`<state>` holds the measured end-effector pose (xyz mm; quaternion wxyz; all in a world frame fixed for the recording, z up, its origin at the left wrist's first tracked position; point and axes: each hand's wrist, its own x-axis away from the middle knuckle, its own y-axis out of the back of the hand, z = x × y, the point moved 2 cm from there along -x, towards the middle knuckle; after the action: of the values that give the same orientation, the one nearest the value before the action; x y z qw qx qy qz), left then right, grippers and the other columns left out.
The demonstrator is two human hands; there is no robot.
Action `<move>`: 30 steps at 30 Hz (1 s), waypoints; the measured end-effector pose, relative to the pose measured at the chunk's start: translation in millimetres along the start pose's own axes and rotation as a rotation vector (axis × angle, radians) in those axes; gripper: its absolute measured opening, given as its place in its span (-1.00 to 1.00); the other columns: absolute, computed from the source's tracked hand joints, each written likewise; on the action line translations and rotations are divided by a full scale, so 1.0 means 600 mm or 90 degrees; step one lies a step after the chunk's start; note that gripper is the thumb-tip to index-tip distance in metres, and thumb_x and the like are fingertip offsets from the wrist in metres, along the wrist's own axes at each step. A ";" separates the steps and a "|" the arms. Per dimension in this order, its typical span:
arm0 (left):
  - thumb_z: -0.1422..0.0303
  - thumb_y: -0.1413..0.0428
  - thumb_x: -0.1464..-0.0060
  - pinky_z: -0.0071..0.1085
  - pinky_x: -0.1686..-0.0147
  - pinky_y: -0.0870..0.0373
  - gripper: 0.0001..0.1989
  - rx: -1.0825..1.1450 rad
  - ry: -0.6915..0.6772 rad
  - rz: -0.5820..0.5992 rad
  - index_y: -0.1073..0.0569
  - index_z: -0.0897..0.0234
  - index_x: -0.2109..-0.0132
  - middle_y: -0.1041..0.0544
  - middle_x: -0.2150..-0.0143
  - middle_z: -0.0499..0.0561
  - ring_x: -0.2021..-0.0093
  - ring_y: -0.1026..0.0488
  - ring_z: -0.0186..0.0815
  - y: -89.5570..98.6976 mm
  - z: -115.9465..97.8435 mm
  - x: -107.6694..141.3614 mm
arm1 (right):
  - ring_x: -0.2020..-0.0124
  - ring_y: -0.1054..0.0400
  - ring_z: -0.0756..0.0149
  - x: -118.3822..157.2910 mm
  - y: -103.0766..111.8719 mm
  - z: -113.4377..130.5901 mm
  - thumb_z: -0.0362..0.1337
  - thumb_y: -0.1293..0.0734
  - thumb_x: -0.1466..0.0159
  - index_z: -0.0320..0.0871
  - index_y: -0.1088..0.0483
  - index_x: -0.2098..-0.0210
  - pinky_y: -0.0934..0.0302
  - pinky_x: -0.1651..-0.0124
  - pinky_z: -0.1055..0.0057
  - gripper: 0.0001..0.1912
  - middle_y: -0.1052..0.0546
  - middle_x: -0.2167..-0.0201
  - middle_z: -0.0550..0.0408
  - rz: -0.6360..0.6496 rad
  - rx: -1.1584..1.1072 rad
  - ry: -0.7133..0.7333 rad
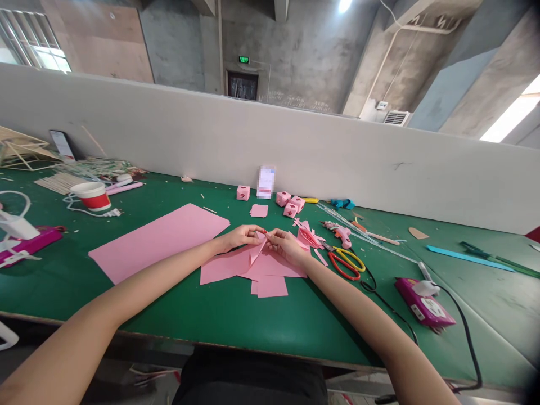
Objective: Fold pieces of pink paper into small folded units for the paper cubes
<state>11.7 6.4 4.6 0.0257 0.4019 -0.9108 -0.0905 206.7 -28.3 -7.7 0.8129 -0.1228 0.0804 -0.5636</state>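
Note:
Between my two hands a folded piece of pink paper [257,251] stands up above the table. My left hand [243,237] pinches its upper left part, and my right hand [283,243] pinches it at the upper right, the fingertips close together. Below lie several pink paper sheets [221,268] and a smaller pink piece [272,286]. A stack of large pink sheets [160,242] is left of my hands. Beyond them sit a pile of small pink squares [259,210] and several pink paper cubes [243,193] with cut-out openings.
Scissors [346,263] with red and yellow handles and a pink glue gun [340,233] lie right of my hands. A purple power strip [424,304] with a black cord is at the right. A phone [265,183] leans on the grey partition [202,135]. A paper cup [91,196] stands left.

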 end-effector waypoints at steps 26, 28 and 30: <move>0.20 -0.37 0.02 -0.38 0.26 -0.20 -0.46 0.055 0.002 -0.011 -0.49 0.29 -0.09 -0.38 0.43 -0.13 0.37 -0.31 -0.35 0.004 0.007 -0.005 | 0.62 -0.26 0.42 0.003 -0.016 0.009 0.08 -0.44 -0.21 -0.14 -0.40 0.48 -0.16 0.49 0.42 -0.59 -0.48 0.59 0.13 -0.014 0.214 0.006; 0.21 -0.37 0.02 -0.38 0.27 -0.19 -0.47 0.054 0.002 -0.010 -0.50 0.29 -0.08 -0.36 0.44 -0.14 0.39 -0.29 -0.36 0.004 0.007 -0.005 | 0.62 -0.25 0.43 0.004 -0.017 0.009 0.07 -0.44 -0.21 -0.14 -0.39 0.48 -0.13 0.50 0.42 -0.59 -0.47 0.60 0.15 -0.016 0.216 0.009; 0.21 -0.37 0.01 -0.38 0.27 -0.18 -0.48 0.055 0.003 -0.008 -0.50 0.28 -0.08 -0.35 0.45 -0.15 0.39 -0.28 -0.37 0.003 0.007 -0.005 | 0.63 -0.24 0.44 0.004 -0.017 0.008 0.06 -0.45 -0.20 -0.13 -0.39 0.49 -0.10 0.51 0.43 -0.59 -0.46 0.61 0.15 -0.017 0.218 0.012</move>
<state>11.7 10.4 1.1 0.0098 0.4084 -0.9114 -0.0507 199.8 -33.5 0.1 0.8136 0.0215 -0.0106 -0.5809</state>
